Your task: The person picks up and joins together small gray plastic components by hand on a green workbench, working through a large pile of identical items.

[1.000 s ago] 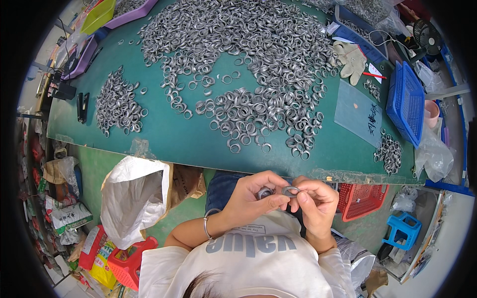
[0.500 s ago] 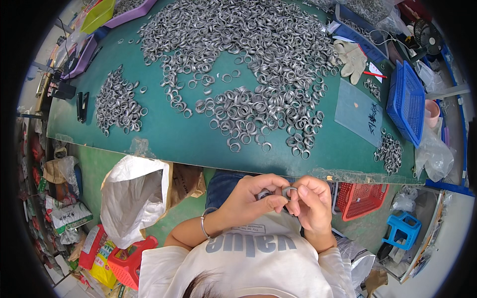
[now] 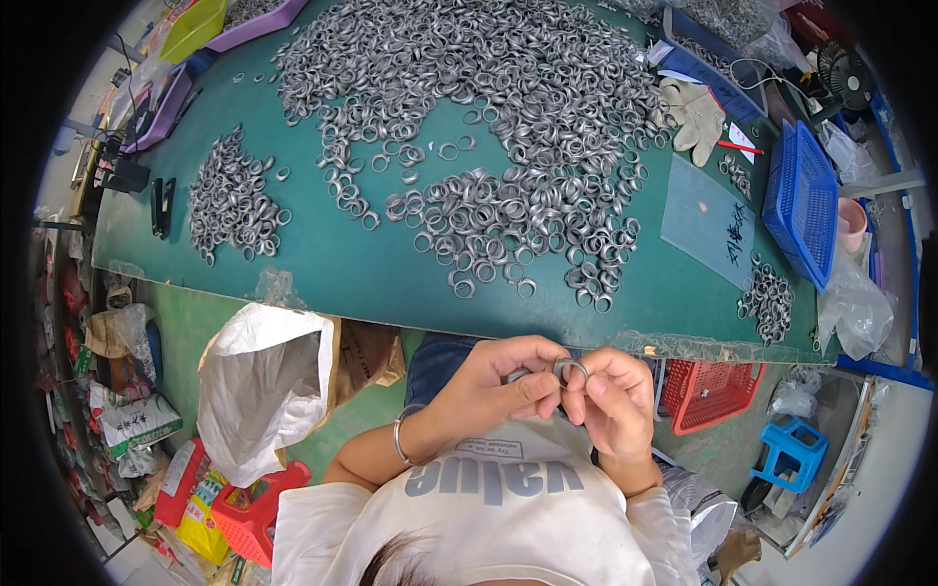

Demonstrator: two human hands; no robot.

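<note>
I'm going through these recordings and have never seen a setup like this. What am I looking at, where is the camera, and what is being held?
There is no machine: a person works with two bare hands. Every picture comes from one fisheye camera worn on the head and looking down, so straight edges bend and the rim goes black. Picture left is the person's left.

The left hand and right hand meet at the near edge of a green table, with a grey ring between their fingertips. More grey shows inside the left hand, mostly hidden.

On the table lie a big heap of similar rings, a smaller pile to the left, and a glove to the right.
</note>
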